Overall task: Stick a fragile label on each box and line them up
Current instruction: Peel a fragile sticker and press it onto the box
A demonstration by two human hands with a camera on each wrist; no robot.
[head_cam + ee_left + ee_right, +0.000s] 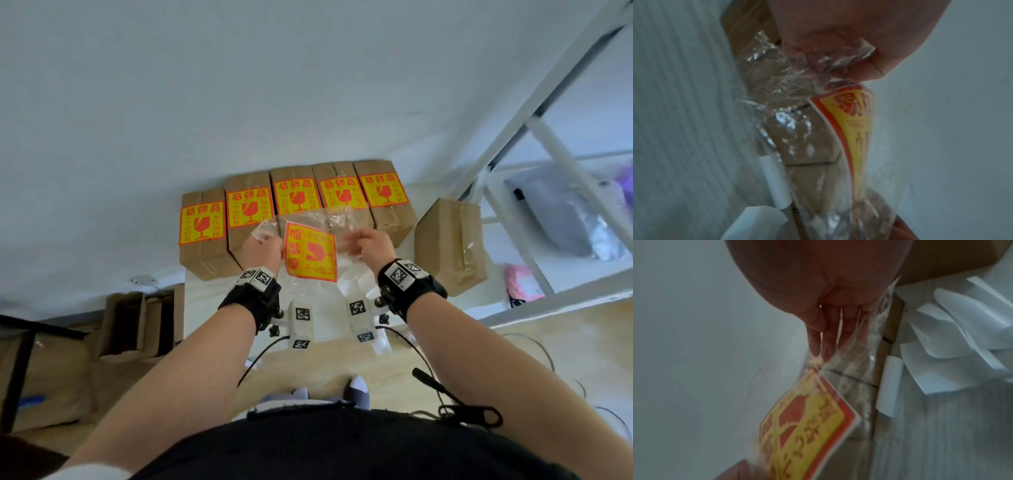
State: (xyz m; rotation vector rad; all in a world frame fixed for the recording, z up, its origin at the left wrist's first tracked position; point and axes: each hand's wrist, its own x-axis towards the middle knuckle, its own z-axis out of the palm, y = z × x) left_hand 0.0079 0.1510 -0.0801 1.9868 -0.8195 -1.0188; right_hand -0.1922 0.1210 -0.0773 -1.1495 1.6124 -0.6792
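A crumpled clear plastic bag [305, 219] is pinched at its neck by the left hand [262, 248]. The right hand [368, 245] lies straight-fingered along the bag's other side — whether it grips cannot be told. A yellow-and-red fragile label [311, 251] is held inside. It is best drawn out flat and uncreased — the bare brown cardboard box [452, 243] waits on the white counter [205, 308].

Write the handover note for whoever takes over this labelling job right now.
Left hand pinches a corner of the clear bag holding the spare labels.
Right hand: fingers straight against the bag's other side.
Done: five labelled boxes in a row at the back of the table.
Left: the bare box, standing apart on the right, needs a label and a place in the row.
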